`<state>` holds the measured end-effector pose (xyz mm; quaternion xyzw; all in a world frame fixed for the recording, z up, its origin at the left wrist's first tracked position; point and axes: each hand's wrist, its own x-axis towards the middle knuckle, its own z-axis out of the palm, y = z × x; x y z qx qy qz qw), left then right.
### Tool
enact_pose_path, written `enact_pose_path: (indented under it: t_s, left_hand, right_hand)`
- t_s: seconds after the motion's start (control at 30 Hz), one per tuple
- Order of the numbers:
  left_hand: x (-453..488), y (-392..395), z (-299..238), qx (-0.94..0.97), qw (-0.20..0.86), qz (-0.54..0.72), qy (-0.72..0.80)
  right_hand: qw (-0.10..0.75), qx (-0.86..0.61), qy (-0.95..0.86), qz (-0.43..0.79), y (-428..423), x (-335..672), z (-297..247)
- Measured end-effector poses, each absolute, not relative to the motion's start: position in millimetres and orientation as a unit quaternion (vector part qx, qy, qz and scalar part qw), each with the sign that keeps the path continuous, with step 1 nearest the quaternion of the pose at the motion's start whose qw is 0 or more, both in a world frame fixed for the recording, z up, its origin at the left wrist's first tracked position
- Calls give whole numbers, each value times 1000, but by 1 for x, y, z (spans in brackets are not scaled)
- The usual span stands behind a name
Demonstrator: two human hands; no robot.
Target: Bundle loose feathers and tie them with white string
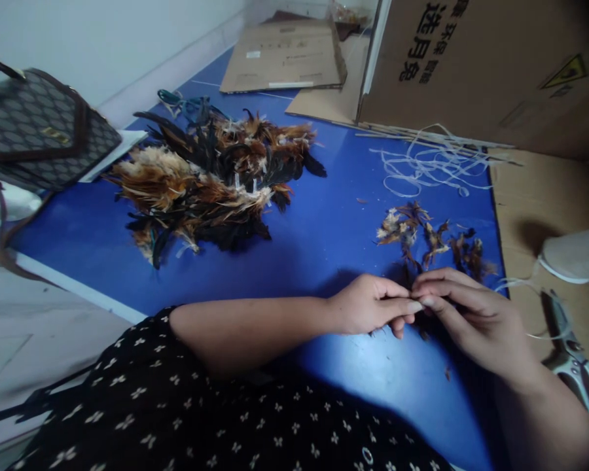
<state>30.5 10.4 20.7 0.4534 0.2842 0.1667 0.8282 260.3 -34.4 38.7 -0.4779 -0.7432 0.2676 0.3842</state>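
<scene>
My left hand (368,304) and my right hand (471,314) meet fingertip to fingertip low over a blue table top (324,222). Both are pinched shut on a small bunch of dark feathers (422,324), mostly hidden by the fingers. Just beyond the hands lies a small scatter of loose brown and black feathers (429,239). A big heap of tied brown, black and cream feather bundles (211,180) sits further left.
A tangle of white string (422,163) lies at the back right beside a large cardboard box (485,65). Metal scissors (574,356) rest on cardboard at the right edge. A patterned handbag (34,127) stands at the left. Flat cardboard (285,55) lies at the back.
</scene>
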Motion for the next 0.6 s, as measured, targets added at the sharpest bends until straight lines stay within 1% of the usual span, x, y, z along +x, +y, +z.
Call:
enact_pose_path:
  t_s: [0.1, 0.23, 0.4, 0.6]
  left_hand:
    - [31, 10, 20, 478, 805, 196, 293]
    - [34, 11, 17, 409, 830, 243, 290]
    - [36, 11, 14, 346, 862, 247, 274]
    - [36, 11, 17, 349, 859, 227, 299]
  right_hand:
    - [415, -503, -722, 230, -37, 255, 34]
    - [453, -543, -674, 215, -41, 249, 32]
    - [442, -514, -701, 222, -43, 249, 31]
    - [420, -515, -709, 235, -43, 246, 31]
